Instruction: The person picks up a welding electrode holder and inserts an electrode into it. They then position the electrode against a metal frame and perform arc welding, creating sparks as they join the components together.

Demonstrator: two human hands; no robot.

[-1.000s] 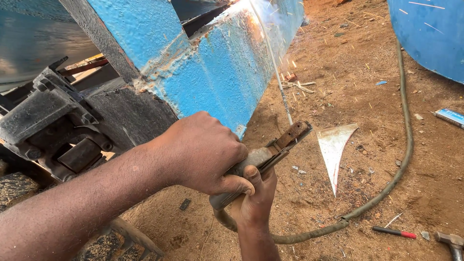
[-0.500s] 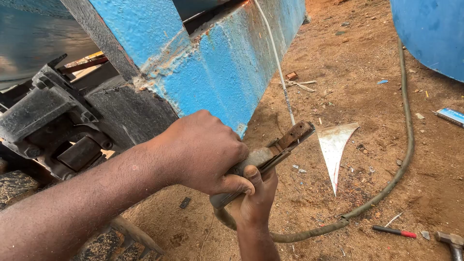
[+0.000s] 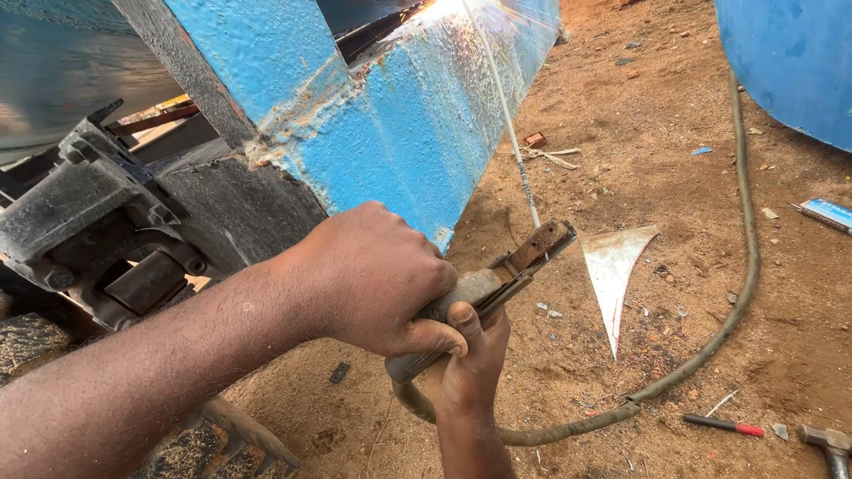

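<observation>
My left hand (image 3: 373,279) wraps over the handle of a worn welding electrode holder (image 3: 497,279). My right hand (image 3: 470,364) grips the same handle from below, thumb pressed on top. A thin white electrode rod (image 3: 510,133) runs from the holder's jaws up to the upper edge of a blue painted metal body (image 3: 417,133). A bright glow and sparks (image 3: 444,11) show where the rod's tip meets the metal.
A thick cable (image 3: 741,293) loops across the sandy ground from the holder. A triangular metal offcut (image 3: 614,275), a red-handled tool (image 3: 723,426) and a hammer (image 3: 830,442) lie on the dirt. Dark greasy machinery (image 3: 98,226) sits left; another blue panel (image 3: 790,62) stands at the top right.
Both hands keep the same hold on the holder and have hardly moved. The glow at the rod's tip is brighter now than half a second ago.
</observation>
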